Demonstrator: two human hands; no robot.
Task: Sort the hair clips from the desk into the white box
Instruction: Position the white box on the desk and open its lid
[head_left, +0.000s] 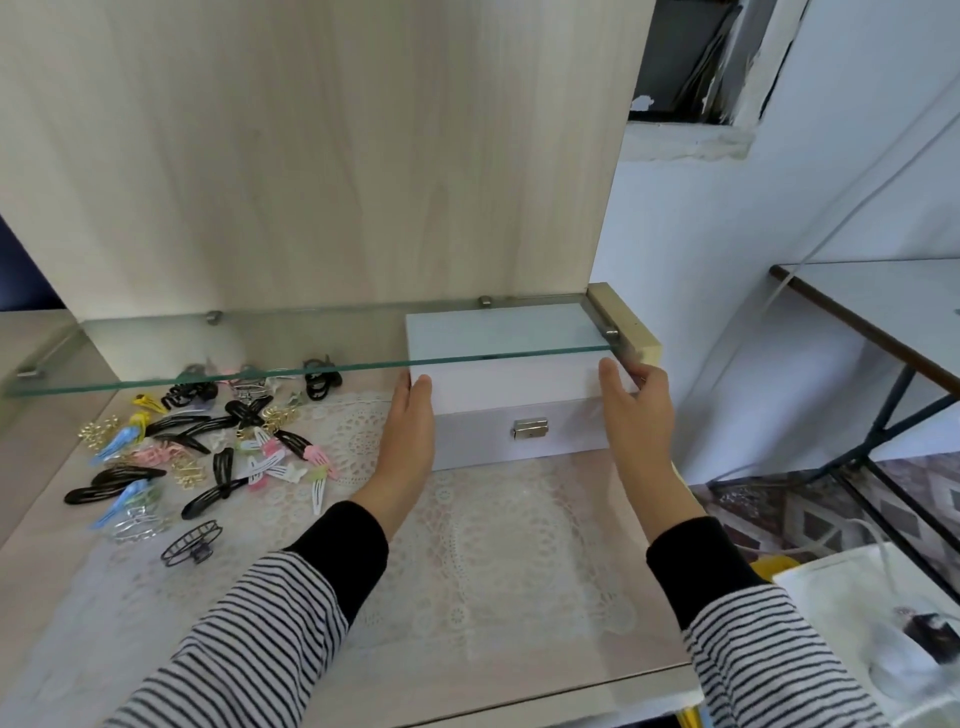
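Observation:
The white box (511, 400) stands closed at the back right of the desk, partly under a glass shelf, its metal clasp (530, 429) facing me. My left hand (408, 436) presses flat against the box's left side. My right hand (636, 410) grips its right side, so both hands hold the box between them. A pile of hair clips (202, 452) lies on the left of the desk: black, blue, pink, white, yellow and gold ones. A black wire claw clip (191, 543) sits nearest me, apart from the pile.
A glass shelf (260, 345) runs across just above the box and the clips. A white lace mat (467, 561) covers the desk. Behind rises a wooden panel (311, 156). A second table (883, 312) stands to the right, and a plastic bag (883, 634) lies at the lower right.

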